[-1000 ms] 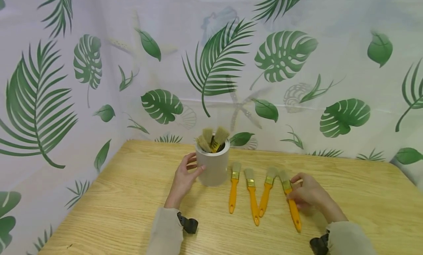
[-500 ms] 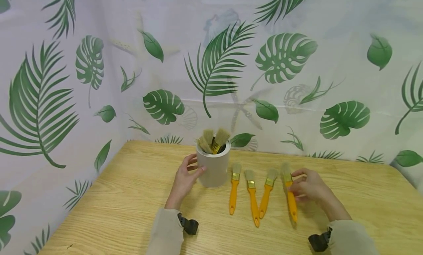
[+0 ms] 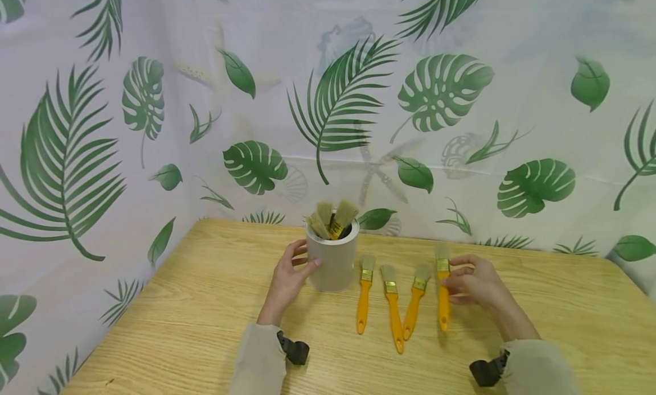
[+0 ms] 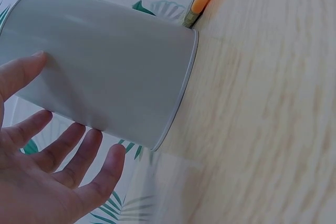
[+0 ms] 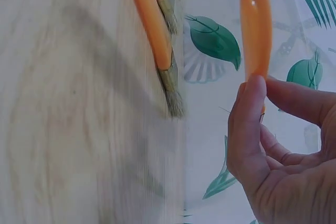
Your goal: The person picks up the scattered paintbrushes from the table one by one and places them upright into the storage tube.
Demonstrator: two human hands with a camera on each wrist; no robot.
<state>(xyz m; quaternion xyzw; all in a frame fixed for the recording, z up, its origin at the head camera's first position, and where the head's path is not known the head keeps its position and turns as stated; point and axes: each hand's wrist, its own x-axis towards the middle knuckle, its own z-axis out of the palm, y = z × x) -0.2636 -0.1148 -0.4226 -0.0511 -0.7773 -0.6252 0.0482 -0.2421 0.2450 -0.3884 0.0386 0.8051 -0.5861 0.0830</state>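
A light grey paint can [image 3: 333, 270] stands upright on the table, several paintbrushes [image 3: 346, 214] poking bristles-up out of its top. My left hand [image 3: 287, 281] holds the can from its left side, thumb [image 4: 26, 72] on the front wall and fingertips along the edge. To the right, my right hand [image 3: 479, 284] pinches a paintbrush [image 3: 443, 304] by its orange handle between thumb and fingers, bristles pointing away; the right wrist view shows this handle [image 5: 255, 24] raised off the wood. Between can and right hand lie three more paintbrushes, a left one [image 3: 363, 307], a middle one [image 3: 395, 321] and a right one [image 3: 412, 312].
The wooden table [image 3: 205, 326] ends at a leaf-printed cloth wall [image 3: 461, 139] behind, with another cloth side on the left. Each sleeve carries a small black wrist camera, such as the left one [image 3: 294, 349].
My right hand has picked up the rightmost paintbrush, moving it slightly left and away from me while turning it nearly straight. My left hand has stayed on the can.
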